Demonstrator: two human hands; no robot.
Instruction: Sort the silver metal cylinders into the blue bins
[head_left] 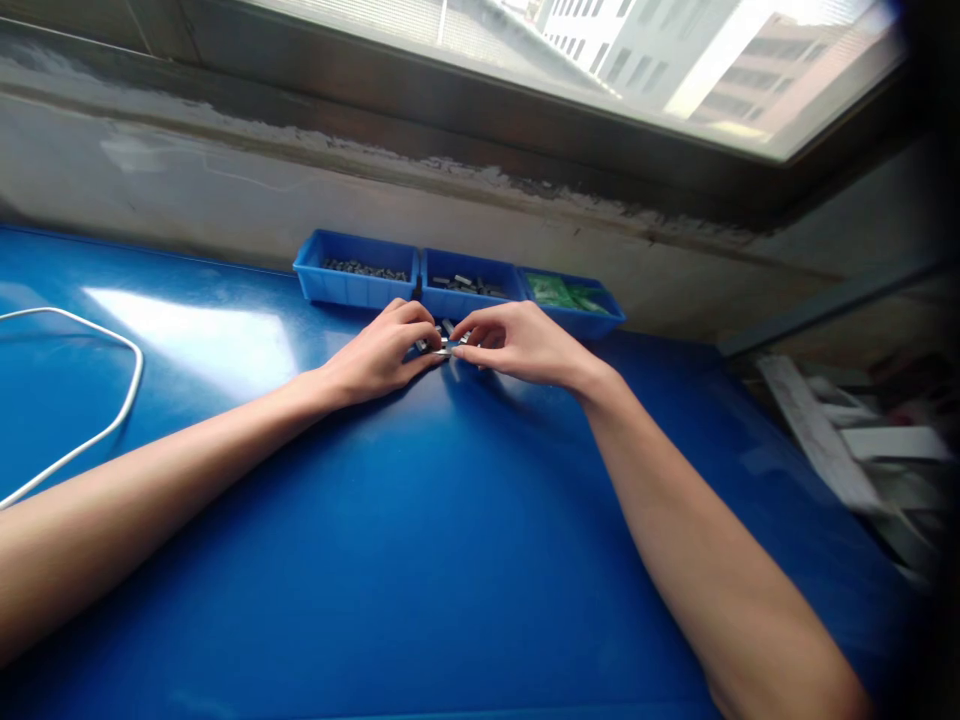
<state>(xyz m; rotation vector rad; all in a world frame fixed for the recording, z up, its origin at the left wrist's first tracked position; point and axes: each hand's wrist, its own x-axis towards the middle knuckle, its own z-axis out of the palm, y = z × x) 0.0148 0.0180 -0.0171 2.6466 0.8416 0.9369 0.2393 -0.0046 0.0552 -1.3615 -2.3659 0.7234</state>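
Taking the spot where the fingertips meet as the centre of the clock, a small, thin silver metal piece [445, 350] lies right there, just above the smooth blue table [450, 560]. The left hand [386, 350], reaching in from eight o'clock with curled fingers, pinches it between thumb and fingertips. The right hand [529, 345] comes in from four o'clock, thumb and forefinger at the piece's near end; whether they grip it or only touch it, I cannot tell. More small silver metal pieces [448, 327] sit at twelve o'clock just behind the fingers, partly hidden.

Three blue plastic bins stand in a row: the left bin [352, 292] at ten o'clock holds small dark grey pieces [364, 270], the middle bin [441, 302] towards one o'clock holds grey bar-shaped pieces [466, 285], and the right bin [589, 322] towards three o'clock holds green packets [559, 292]. A bent white cable [139, 365] lies on the table at nine o'clock.
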